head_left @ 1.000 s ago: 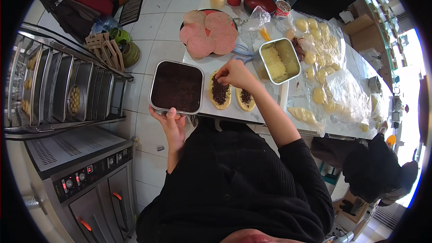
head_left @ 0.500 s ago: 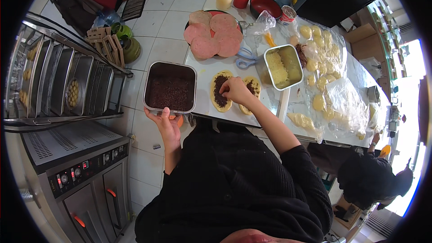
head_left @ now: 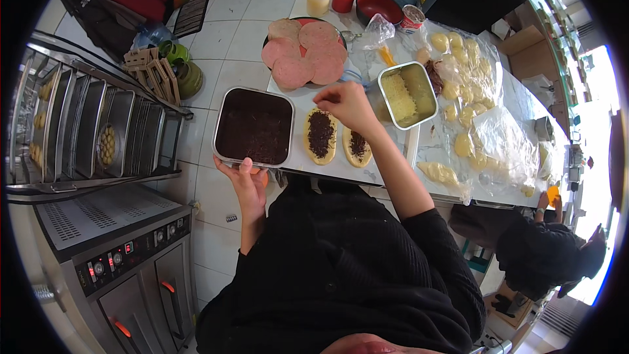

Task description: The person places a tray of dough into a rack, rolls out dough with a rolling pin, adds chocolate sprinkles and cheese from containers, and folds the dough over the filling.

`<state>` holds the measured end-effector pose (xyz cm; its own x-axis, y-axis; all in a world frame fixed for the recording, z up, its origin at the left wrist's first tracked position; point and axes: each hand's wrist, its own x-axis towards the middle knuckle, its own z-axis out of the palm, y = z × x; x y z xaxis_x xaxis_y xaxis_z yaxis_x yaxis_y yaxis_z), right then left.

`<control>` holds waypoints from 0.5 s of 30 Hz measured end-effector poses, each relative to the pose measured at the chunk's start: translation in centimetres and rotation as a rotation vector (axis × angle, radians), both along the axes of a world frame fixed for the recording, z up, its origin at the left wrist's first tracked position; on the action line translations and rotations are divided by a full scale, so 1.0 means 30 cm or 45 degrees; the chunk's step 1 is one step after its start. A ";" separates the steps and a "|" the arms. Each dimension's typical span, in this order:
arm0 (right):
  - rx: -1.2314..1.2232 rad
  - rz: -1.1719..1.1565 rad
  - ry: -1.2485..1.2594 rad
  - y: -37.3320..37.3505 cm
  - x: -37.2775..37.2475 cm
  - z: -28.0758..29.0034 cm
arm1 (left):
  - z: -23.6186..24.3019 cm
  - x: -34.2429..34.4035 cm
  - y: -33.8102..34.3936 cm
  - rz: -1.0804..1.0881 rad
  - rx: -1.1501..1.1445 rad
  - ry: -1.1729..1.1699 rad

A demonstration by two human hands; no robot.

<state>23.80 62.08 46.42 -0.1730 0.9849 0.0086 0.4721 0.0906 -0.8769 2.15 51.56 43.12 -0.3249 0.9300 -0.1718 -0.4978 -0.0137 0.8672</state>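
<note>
My left hand (head_left: pixel 244 185) grips the near rim of a square metal tin (head_left: pixel 216 139) from below, thumb over the edge. Dark chocolate sprinkles (head_left: pixel 254 128) cover the bottom of the tin. My right hand (head_left: pixel 345 106) hovers over the far end of an oval piece of dough (head_left: pixel 329 151), its fingertips pinched together; whether sprinkles are between them is hidden. Chocolate sprinkles lie along the middle of this dough. To its right a second dough oval (head_left: pixel 349 157) also bears sprinkles, partly covered by my right wrist.
Pink meat slices (head_left: pixel 293 71) lie on a plate behind the dough. Blue-handled scissors (head_left: pixel 352 75) and a tin of shredded cheese (head_left: pixel 435 110) stand nearby. Dough balls (head_left: pixel 462 145) lie under plastic at right. An oven (head_left: pixel 124 249) and tray rack (head_left: pixel 98 190) stand left. Another person (head_left: pixel 544 249) works at far right.
My right hand has lifted from the left dough oval toward its far end, uncovering the sprinkles on it. The sprinkle tin in my left hand has tilted slightly and shifted right.
</note>
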 end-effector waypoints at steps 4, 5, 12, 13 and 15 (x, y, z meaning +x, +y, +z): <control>0.035 0.455 -0.091 -0.052 -0.127 0.181 | 0.027 0.040 0.006 -0.138 0.021 -0.192; 0.039 0.429 -0.088 -0.060 -0.133 0.149 | 0.034 0.062 0.011 -0.202 0.044 -0.139; -0.064 0.371 -0.787 -0.059 -0.086 0.263 | 0.089 0.109 0.085 -0.516 0.062 -0.235; -0.067 0.315 -0.785 -0.073 -0.058 0.238 | 0.100 0.118 0.105 -0.601 0.059 -0.248; 0.836 0.211 -0.842 -0.117 0.007 0.124 | 0.089 0.148 0.140 -0.727 0.024 -0.313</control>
<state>24.03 58.58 50.14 -0.4784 0.7802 0.4030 0.7921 0.5815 -0.1857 6.60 55.75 45.77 0.2715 0.9491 -0.1600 -0.6163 0.2991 0.7285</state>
